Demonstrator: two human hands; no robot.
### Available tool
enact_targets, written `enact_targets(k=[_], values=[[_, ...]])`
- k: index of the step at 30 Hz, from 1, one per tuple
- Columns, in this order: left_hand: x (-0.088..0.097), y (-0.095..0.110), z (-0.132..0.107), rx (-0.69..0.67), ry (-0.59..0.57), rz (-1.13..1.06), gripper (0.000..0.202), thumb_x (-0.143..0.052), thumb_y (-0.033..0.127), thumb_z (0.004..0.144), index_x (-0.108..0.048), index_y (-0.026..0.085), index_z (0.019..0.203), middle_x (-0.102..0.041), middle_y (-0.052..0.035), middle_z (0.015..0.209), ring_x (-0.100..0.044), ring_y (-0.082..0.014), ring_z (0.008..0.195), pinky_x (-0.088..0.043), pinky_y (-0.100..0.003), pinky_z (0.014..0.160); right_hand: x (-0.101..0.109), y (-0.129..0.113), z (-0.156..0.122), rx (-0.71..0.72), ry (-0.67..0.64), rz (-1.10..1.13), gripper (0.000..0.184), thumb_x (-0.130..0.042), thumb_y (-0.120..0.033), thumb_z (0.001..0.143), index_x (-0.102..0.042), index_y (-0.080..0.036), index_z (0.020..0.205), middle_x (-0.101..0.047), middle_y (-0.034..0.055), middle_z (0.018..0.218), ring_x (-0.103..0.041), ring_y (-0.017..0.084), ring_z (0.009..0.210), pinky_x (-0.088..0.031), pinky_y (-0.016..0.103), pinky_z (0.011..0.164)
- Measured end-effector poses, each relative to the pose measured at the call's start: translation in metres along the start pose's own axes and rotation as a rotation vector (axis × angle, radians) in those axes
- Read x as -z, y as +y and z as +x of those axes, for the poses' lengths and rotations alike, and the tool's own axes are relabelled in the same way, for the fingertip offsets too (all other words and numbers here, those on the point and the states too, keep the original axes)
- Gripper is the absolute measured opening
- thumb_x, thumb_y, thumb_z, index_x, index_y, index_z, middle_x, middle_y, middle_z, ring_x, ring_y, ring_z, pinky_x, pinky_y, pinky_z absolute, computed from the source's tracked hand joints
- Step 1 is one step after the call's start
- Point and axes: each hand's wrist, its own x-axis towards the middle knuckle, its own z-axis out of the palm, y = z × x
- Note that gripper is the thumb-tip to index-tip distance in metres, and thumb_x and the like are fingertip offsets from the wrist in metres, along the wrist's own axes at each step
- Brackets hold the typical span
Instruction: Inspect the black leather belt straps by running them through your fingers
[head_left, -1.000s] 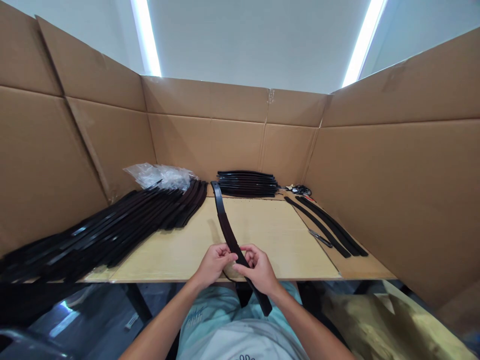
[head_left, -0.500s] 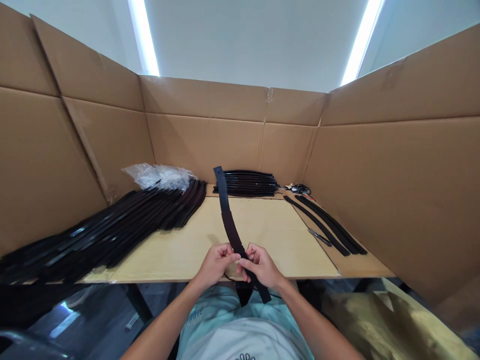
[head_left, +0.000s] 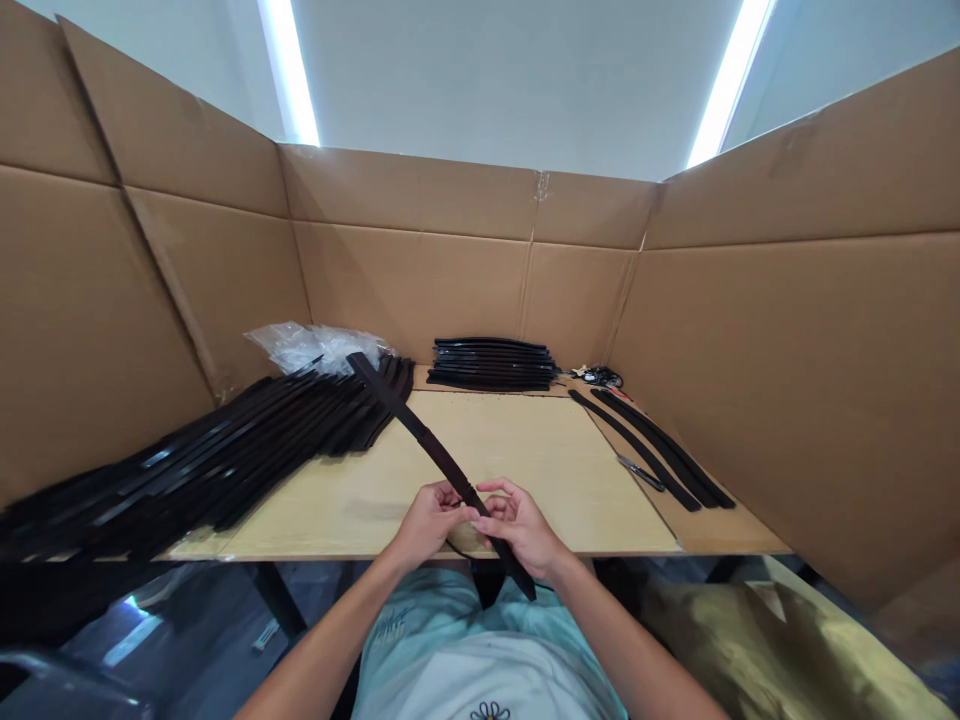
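Note:
A long, slightly curved black strip (head_left: 442, 457) with a dark brownish middle section slants from the upper left down to my lap. My left hand (head_left: 435, 522) pinches its left edge near the lower part, thumb on top. On the other edge, my right hand (head_left: 520, 522) grips the strip with thumb and fingers, its index finger stretched loosely above. Both thumbs nearly meet on the strip. A thin dark cord (head_left: 459, 551) hangs below my left hand; where it joins is hidden.
Many black strips (head_left: 247, 455) lie fanned out on the left beside clear plastic bags (head_left: 319, 347). A stack of dark strips (head_left: 491, 364) stands at the back. On the right are loose strips (head_left: 637, 448), scissors (head_left: 641, 474) and tangled cords (head_left: 598, 376). Cardboard walls (head_left: 412, 280) enclose the table (head_left: 540, 450).
The strip's far end has swung left and now overlaps the fanned pile, and the strip has turned more edge-on. My right index finger has lifted and straightened.

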Motion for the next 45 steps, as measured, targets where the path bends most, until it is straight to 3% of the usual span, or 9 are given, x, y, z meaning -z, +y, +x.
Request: enact_targets(k=[5, 11, 16, 21, 27, 30, 38, 42, 45], values=[[0.002, 0.001, -0.002, 0.038, -0.067, -0.064, 0.024, -0.075, 0.03, 0.061, -0.067, 0.011, 0.074, -0.067, -0.0045, 0.07, -0.06, -0.0174, 0.064, -0.046, -0.026, 0.058, -0.008, 0.006, -0.002, -0.006, -0.01, 0.028, 0.06, -0.085, -0.023, 0.052, -0.055, -0.022, 0.105, -0.053, -0.0085, 0.062, -0.047, 0.007, 0.046, -0.048, 0.022, 0.042], [0.006, -0.002, -0.001, 0.087, -0.047, -0.094, 0.026, -0.078, 0.029, 0.057, -0.068, 0.01, 0.072, -0.065, -0.0029, 0.063, -0.054, -0.013, 0.055, -0.043, -0.023, 0.051, -0.014, -0.004, -0.004, 0.121, -0.066, -0.18, 0.038, -0.079, -0.03, 0.062, -0.065, -0.016, 0.094, -0.064, 0.0005, 0.081, -0.055, 0.009, 0.057, -0.052, 0.023, 0.052], [0.007, 0.0, -0.004, 0.076, -0.092, -0.076, 0.025, -0.077, 0.032, 0.06, -0.066, 0.011, 0.066, -0.057, 0.0012, 0.053, -0.048, -0.0098, 0.049, -0.037, -0.02, 0.047, -0.009, -0.017, -0.007, -0.034, -0.175, -0.197, 0.039, -0.073, -0.042, 0.069, -0.065, -0.013, 0.094, -0.066, 0.0019, 0.072, -0.061, 0.013, 0.054, -0.053, 0.027, 0.053], [0.006, 0.001, -0.005, 0.066, -0.115, 0.03, 0.028, -0.075, 0.036, 0.062, -0.062, 0.011, 0.058, -0.054, 0.0016, 0.051, -0.042, -0.0082, 0.046, -0.028, -0.019, 0.043, -0.003, -0.023, -0.004, -0.168, -0.154, -0.136, 0.042, -0.07, -0.05, 0.069, -0.065, -0.011, 0.084, -0.066, 0.0037, 0.064, -0.066, 0.017, 0.058, -0.053, 0.029, 0.056], [0.004, 0.003, -0.007, 0.107, -0.15, 0.022, 0.029, -0.073, 0.037, 0.066, -0.061, 0.012, 0.057, -0.059, -0.0017, 0.053, -0.048, -0.0114, 0.049, -0.034, -0.022, 0.046, -0.011, -0.02, -0.005, -0.033, -0.099, -0.185, 0.04, -0.062, -0.052, 0.076, -0.061, -0.012, 0.069, -0.059, -0.0004, 0.056, -0.046, 0.006, 0.039, -0.032, 0.018, 0.038], [0.002, 0.005, -0.007, 0.105, -0.135, -0.006, 0.027, -0.073, 0.037, 0.065, -0.064, 0.012, 0.064, -0.062, -0.0023, 0.057, -0.052, -0.0132, 0.053, -0.038, -0.022, 0.049, -0.013, -0.018, -0.006, -0.06, -0.064, -0.141, 0.039, -0.063, -0.052, 0.074, -0.058, -0.013, 0.069, -0.052, -0.0031, 0.054, -0.04, 0.004, 0.038, -0.025, 0.017, 0.036], [0.001, 0.005, -0.006, 0.005, -0.011, 0.05, 0.035, -0.075, 0.041, 0.061, -0.055, 0.014, 0.055, -0.041, 0.0066, 0.047, -0.032, -0.0061, 0.045, -0.025, -0.02, 0.042, -0.017, -0.014, -0.007, -0.181, 0.002, -0.122, 0.04, -0.062, -0.056, 0.073, -0.053, -0.018, 0.083, -0.041, -0.0092, 0.048, -0.024, 0.001, 0.034, -0.014, 0.014, 0.034], [0.003, 0.004, -0.006, -0.001, 0.02, 0.066, 0.036, -0.075, 0.043, 0.062, -0.053, 0.014, 0.055, -0.041, 0.0062, 0.047, -0.032, -0.0062, 0.045, -0.023, -0.02, 0.042, -0.015, -0.012, -0.006, -0.131, 0.007, -0.174, 0.04, -0.06, -0.056, 0.076, -0.054, -0.018, 0.083, -0.041, -0.0096, 0.047, -0.026, 0.001, 0.032, -0.017, 0.014, 0.032], [0.002, 0.004, -0.006, -0.007, -0.017, 0.055, 0.036, -0.073, 0.044, 0.064, -0.053, 0.014, 0.056, -0.044, 0.0054, 0.049, -0.035, -0.007, 0.046, -0.026, -0.02, 0.043, -0.012, -0.014, -0.006, -0.07, -0.045, -0.254, 0.041, -0.057, -0.058, 0.076, -0.056, -0.016, 0.079, -0.05, -0.0059, 0.049, -0.042, 0.006, 0.034, -0.03, 0.016, 0.033]])
